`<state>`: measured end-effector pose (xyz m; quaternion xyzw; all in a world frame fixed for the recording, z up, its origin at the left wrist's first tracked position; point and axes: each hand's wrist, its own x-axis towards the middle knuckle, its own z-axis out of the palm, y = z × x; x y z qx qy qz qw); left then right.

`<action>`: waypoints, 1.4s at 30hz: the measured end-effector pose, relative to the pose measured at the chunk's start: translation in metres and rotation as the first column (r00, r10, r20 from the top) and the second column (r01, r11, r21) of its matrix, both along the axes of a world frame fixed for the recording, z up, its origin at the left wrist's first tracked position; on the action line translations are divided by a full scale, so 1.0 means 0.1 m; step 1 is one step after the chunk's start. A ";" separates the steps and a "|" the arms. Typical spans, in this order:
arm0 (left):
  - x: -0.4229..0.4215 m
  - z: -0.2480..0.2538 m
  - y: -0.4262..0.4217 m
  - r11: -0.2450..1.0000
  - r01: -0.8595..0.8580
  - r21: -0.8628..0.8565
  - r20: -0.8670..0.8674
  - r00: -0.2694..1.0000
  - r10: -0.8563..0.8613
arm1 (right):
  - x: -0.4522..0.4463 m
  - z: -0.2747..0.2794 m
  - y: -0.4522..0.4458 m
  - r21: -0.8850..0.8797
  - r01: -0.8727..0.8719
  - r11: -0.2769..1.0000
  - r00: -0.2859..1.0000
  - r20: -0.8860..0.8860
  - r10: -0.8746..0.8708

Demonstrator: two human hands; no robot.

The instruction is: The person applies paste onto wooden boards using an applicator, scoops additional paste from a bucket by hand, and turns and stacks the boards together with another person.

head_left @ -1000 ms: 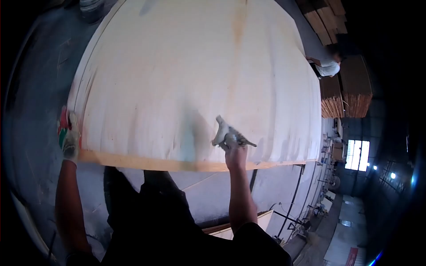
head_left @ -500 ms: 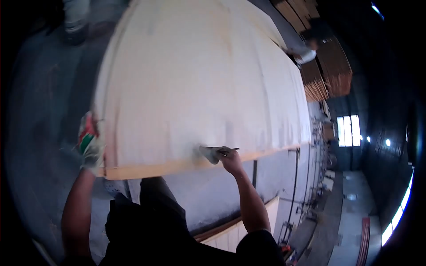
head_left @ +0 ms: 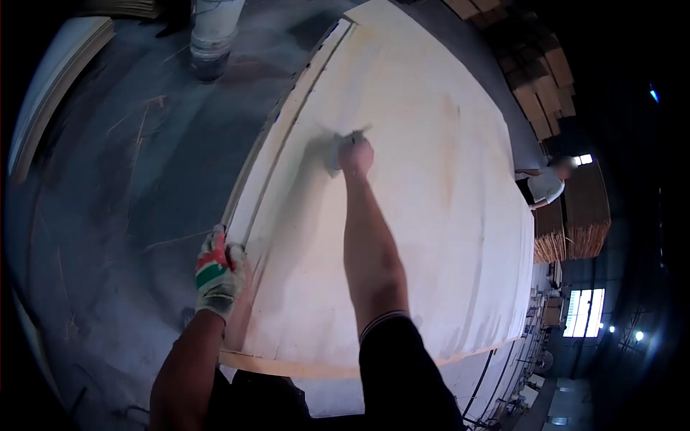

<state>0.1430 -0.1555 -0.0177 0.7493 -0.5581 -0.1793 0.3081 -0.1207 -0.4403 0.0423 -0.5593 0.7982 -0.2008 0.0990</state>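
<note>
A large pale wood sheet (head_left: pixel 402 215) lies in front of me, with a narrow strip showing along its left edge. My left hand (head_left: pixel 221 276), in a white glove with red and green bands, is at that left edge near the front corner, its fingers bent round the edge. My right hand (head_left: pixel 356 154) is bare and reaches far over the sheet, closed on a grey cloth-like tool (head_left: pixel 335 156) that is blurred and partly hidden by the hand. The tool is at the sheet's surface.
A white bucket (head_left: pixel 214 39) stands on the floor at the upper left, near stacked sheets (head_left: pixel 65 79). Another person (head_left: pixel 545 187) in a white top is at the sheet's far right side. Behind are brown board stacks (head_left: pixel 586 208).
My right hand has moved from the near edge far out over the sheet with the tool. My left hand remains at the left edge. The view has shifted, bringing the bucket further in.
</note>
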 end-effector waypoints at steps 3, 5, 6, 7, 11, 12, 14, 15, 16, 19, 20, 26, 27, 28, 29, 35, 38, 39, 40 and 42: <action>-0.01 0.08 0.01 0.998 -0.001 0.065 -0.064 0.998 0.005 | -0.11 -0.04 0.03 0.011 -0.220 0.975 0.975 -0.010 0.220; 0.01 0.18 0.02 0.997 0.036 0.063 -0.076 0.997 -0.031 | -0.27 -0.01 0.34 0.021 -0.332 0.943 0.943 0.033 0.331; 0.01 0.15 0.02 0.999 0.022 0.049 -0.037 0.999 -0.021 | -0.32 0.02 0.64 0.039 -0.433 0.901 0.901 0.003 0.433; 0.02 0.10 0.03 0.999 0.017 0.035 0.002 1.000 -0.017 | -0.33 0.06 1.01 0.063 -0.521 0.851 0.852 -0.025 0.523; 0.15 0.18 0.00 0.973 0.106 0.204 -0.201 0.977 -0.064 | 0.16 0.16 2.60 0.146 -0.512 0.846 0.854 -0.019 0.520; 0.22 0.10 0.01 0.978 0.139 0.157 -0.266 0.959 -0.094 | 0.28 0.12 3.03 0.135 -0.501 0.855 0.862 -0.009 0.507; 0.58 -0.29 0.02 0.958 0.275 0.079 -0.572 0.800 -0.182 | 0.53 0.09 3.91 0.071 -0.457 0.887 0.889 0.032 0.456; 0.83 -0.44 0.03 0.944 0.331 -0.016 -0.800 0.562 -0.211 | 0.71 0.11 4.36 0.018 -0.414 0.910 0.909 0.068 0.412; 1.20 -0.45 0.14 0.941 0.339 0.018 -0.810 0.556 -0.185 | 1.02 0.21 4.75 -0.023 -0.399 0.917 0.917 -0.014 0.399; 1.95 -0.43 0.20 0.948 0.318 0.020 -0.865 0.481 -0.143 | 1.85 0.19 5.09 -0.005 -0.129 0.992 0.991 -0.042 0.129; 2.08 -0.34 0.14 0.962 0.272 0.012 -0.906 0.410 -0.105 | 1.98 0.13 4.99 0.014 -0.078 0.997 0.997 -0.028 0.078; 2.34 0.30 -0.72 0.894 0.431 -0.126 -0.865 0.394 -0.312 | 1.91 1.00 4.28 -0.008 0.248 0.969 0.695 0.697 -0.173; 2.38 0.32 -0.91 0.886 0.450 -0.115 -0.862 0.398 -0.314 | 1.94 1.25 4.11 -0.034 0.257 0.966 0.560 0.820 -0.120; 2.39 0.34 -1.11 0.877 0.466 -0.115 -0.842 0.423 -0.335 | 1.96 1.36 4.02 -0.018 0.367 0.930 0.499 0.848 -0.180; 2.36 0.41 -1.31 0.866 0.486 -0.117 -0.821 0.443 -0.360 | 1.96 1.41 3.96 0.000 0.474 0.881 0.431 0.872 -0.232; 3.42 -1.08 -3.21 0.720 0.690 -0.075 -0.839 0.347 -0.419 | 1.90 0.43 3.86 0.104 0.520 0.848 0.807 0.267 -0.527; 4.13 -0.91 -3.44 0.737 0.618 0.275 -0.859 0.502 -0.101 | 2.15 0.34 3.94 0.094 0.764 0.639 0.637 0.055 -0.769; 4.49 -1.00 -3.54 0.725 0.601 0.337 -0.835 0.547 -0.065 | 2.32 0.34 3.96 0.068 0.833 0.548 0.542 0.093 -0.835; 4.88 -0.99 -3.63 0.716 0.561 0.416 -0.808 0.589 0.008 | 2.47 0.34 3.91 0.070 0.925 0.374 0.354 0.198 -0.914; 5.56 -1.06 -3.88 0.626 0.538 0.564 -0.785 0.586 0.204 | 2.61 0.33 3.67 -0.004 0.968 0.252 0.249 0.157 -0.956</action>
